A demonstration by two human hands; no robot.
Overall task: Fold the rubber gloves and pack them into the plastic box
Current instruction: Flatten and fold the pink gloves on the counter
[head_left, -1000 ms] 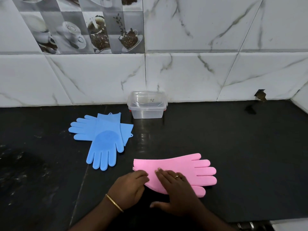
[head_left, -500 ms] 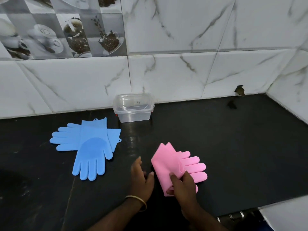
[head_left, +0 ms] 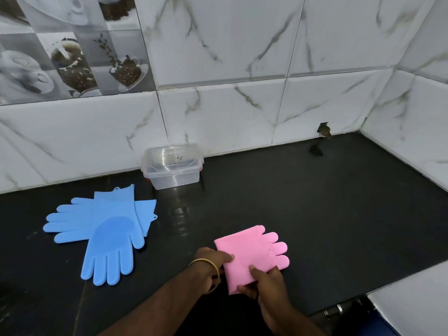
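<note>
Both hands, left hand (head_left: 213, 260) and right hand (head_left: 264, 280), pinched the folded pink gloves (head_left: 244, 253). Risk: springy rubber unfolding if fingers slackened before reaching the plastic box (head_left: 173, 166).

White marble-veined wall tiles (head_left: 242, 57) meet a glossy black countertop (head_left: 315, 202) in a corner.

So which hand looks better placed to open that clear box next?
Probably the left hand: it only pinches the pink glove's edge, on the box's side, while the right hand grips it.
</note>
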